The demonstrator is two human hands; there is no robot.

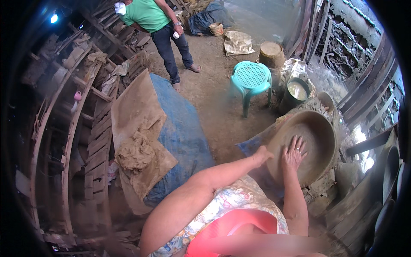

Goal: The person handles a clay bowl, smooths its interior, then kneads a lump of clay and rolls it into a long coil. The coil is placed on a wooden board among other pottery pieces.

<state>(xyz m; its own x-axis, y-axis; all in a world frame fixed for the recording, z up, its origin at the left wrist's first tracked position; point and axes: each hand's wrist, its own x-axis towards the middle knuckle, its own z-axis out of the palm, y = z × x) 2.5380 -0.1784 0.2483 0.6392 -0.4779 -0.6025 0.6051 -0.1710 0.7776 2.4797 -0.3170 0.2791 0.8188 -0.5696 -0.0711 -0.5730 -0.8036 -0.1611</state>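
My right hand (293, 155) lies with its fingers spread inside a large round brown basin (322, 165) that looks like wet clay. Its palm rests on the basin's near inner side, and a ring shows on one finger. No tool is visible in this hand. My left hand does not show in the picture. My bare left leg (201, 182) is bent at the knee, and its foot (262, 155) reaches the basin's left rim. Under the basin lies a blue sheet (252, 146), partly hidden.
A turquoise stool (250, 75) stands beyond the basin, beside a dark bucket (286, 102) holding cloudy liquid. At left, a clay lump (136, 152) sits on brown sacking (135, 103) over a blue tarp (182, 120). A person in a green shirt (147, 15) stands farther back. Wooden racks (68, 141) line the left.
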